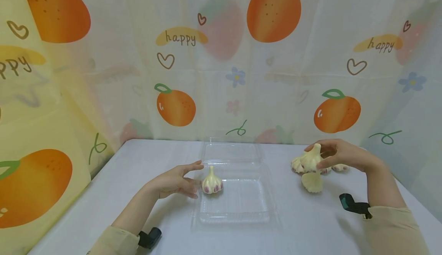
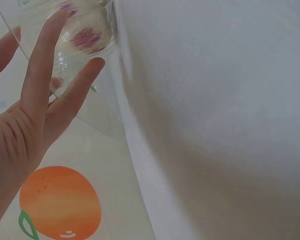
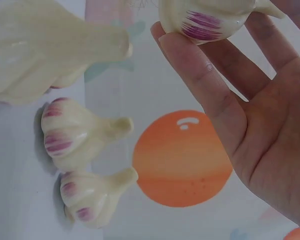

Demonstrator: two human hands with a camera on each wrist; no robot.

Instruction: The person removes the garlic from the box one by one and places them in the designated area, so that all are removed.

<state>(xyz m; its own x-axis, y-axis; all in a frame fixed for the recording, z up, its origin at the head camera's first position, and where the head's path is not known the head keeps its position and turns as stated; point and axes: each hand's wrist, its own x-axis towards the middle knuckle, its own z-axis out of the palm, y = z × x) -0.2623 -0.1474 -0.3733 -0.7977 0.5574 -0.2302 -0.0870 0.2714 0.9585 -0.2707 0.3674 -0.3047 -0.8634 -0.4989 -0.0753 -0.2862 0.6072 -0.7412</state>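
Note:
A white garlic bulb with purple streaks stands upright at the left inside a clear plastic box. Beside the box's left wall is my left hand, its fingers spread and fairly straight; they seem to touch the plastic, with no bulb in them. My right hand pinches another garlic bulb between thumb and fingers, stem upward in the head view; this held bulb is cut off at the top of the right wrist view. Under it on the table lies a pale bulb.
Several more bulbs lie behind the right hand, partly hidden; the right wrist view shows one small bulb beside another. The box's clear lid is folded back toward the table's far edge. A fruit-printed curtain hangs behind the white table.

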